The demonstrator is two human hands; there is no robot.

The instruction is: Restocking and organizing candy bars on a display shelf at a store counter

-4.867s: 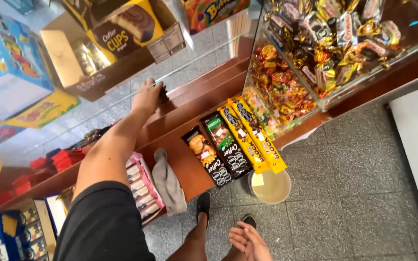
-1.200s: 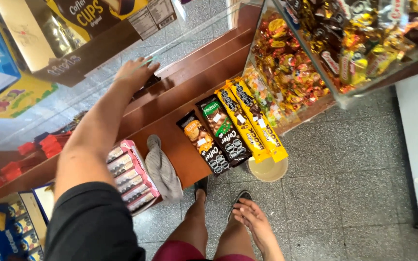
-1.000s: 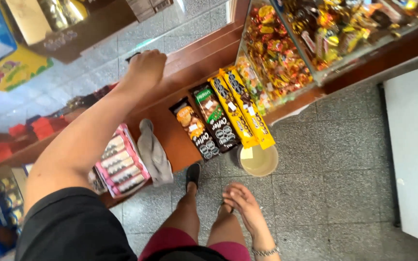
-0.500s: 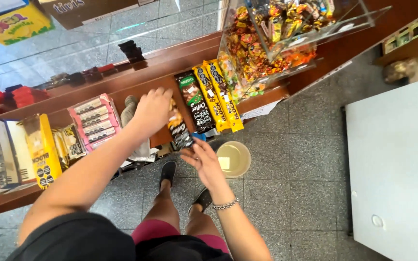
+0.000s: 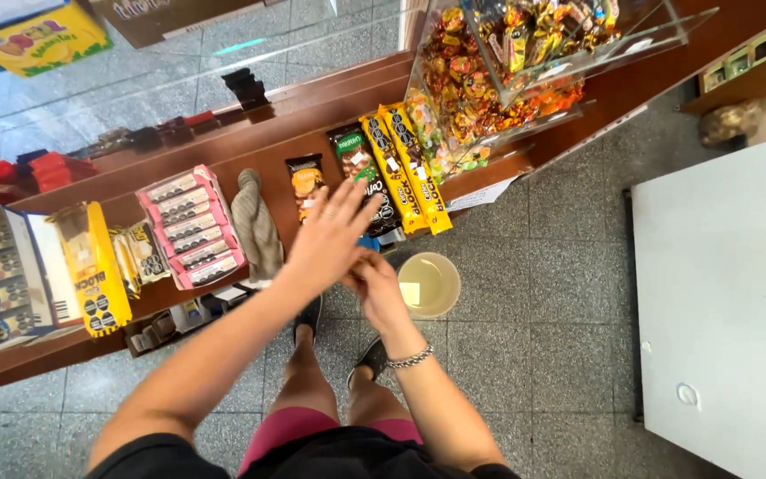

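The left hand (image 5: 330, 232) is being spread wide over the right hand (image 5: 374, 282), whose grip cannot be told, just before the chocolate bars (image 5: 381, 173) on the wooden shelf (image 5: 223, 160); slow, separate reaching is being advised.

Floor: grey speckled stone tiles (image 5: 525, 355).
Counter: brown wood (image 5: 250, 151), glass-topped.
Furniture: white cabinet top (image 5: 720, 284), right.
Light: bright daylight.

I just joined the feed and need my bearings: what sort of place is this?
Most likely a small sweet shop or kiosk, seen from behind the counter. A wooden shelf carries rows of boxed chocolate bars, a clear case is packed with wrapped candies, and a pink box of biscuits sits beside them.
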